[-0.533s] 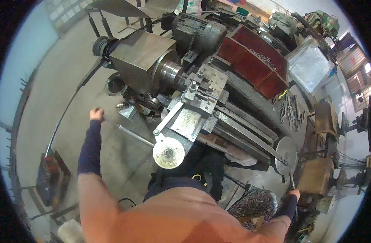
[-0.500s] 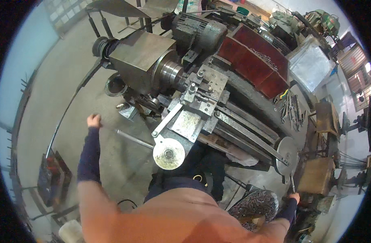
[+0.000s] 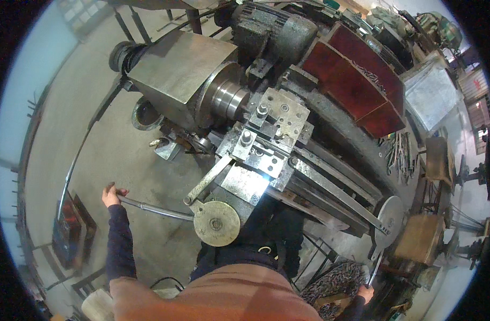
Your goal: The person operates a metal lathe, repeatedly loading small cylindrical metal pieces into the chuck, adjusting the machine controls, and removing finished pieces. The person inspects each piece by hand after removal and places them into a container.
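My left hand (image 3: pixel 112 195) is at the outer end of a bent metal lever (image 3: pixel 162 211), its fingers bent round the tip and a thumb or finger lying along it. That lever runs to a round, worn disc (image 3: pixel 217 223), linked by a flat arm (image 3: pixel 208 179) to the tool slide (image 3: pixel 274 128) of a lathe. At lower right my right hand (image 3: pixel 365 292) is closed around a second lever (image 3: pixel 375 267). This one joins a grey disc (image 3: pixel 392 222), with a long flat bar (image 3: pixel 338 195) running back to the slide. The lathe's spindle (image 3: pixel 229 100) faces the slide.
Beyond the lathe are a motor (image 3: pixel 277 32) and a dark red metal box (image 3: pixel 354 80) holding shavings. Wrenches (image 3: pixel 400 155) lie on the right side. A dark stand (image 3: pixel 71 235) is on the floor at left. A patterned seat (image 3: pixel 336 283) is near my right arm.
My left hand has moved down and slightly left, and its lever has swung down. My right hand has come toward me and left, turning the right lever. The whole view has shifted slightly.
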Demonstrator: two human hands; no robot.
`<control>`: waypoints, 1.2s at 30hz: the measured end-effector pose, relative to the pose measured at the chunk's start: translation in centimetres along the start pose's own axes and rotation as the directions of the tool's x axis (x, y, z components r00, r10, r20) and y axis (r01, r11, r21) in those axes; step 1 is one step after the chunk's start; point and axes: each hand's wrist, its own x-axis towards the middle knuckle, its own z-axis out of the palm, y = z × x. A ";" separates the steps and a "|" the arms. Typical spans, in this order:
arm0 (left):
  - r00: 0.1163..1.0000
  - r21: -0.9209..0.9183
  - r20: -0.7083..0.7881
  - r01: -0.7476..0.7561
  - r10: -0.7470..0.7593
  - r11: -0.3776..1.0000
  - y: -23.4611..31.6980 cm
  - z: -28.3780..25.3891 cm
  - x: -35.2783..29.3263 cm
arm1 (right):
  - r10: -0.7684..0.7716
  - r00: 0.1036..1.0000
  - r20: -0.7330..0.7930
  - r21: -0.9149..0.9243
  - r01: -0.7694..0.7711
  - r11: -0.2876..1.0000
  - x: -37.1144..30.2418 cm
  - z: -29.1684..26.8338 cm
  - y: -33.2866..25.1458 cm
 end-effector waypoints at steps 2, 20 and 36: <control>1.000 0.003 0.007 -0.021 0.021 1.000 -0.3 -0.5 0.3 | 0.015 0.994 0.112 0.016 -0.017 1.000 -0.8 -1.8 -2.1; 0.991 0.131 0.098 -0.099 0.086 0.986 1.0 1.6 0.3 | 0.182 0.980 0.086 -0.052 -0.178 0.983 -0.3 -1.1 -2.5; 0.915 0.906 0.402 -0.394 -0.023 0.154 2.8 1.5 7.1 | 0.140 0.989 -0.039 -0.352 -0.145 0.925 17.6 -1.6 -4.4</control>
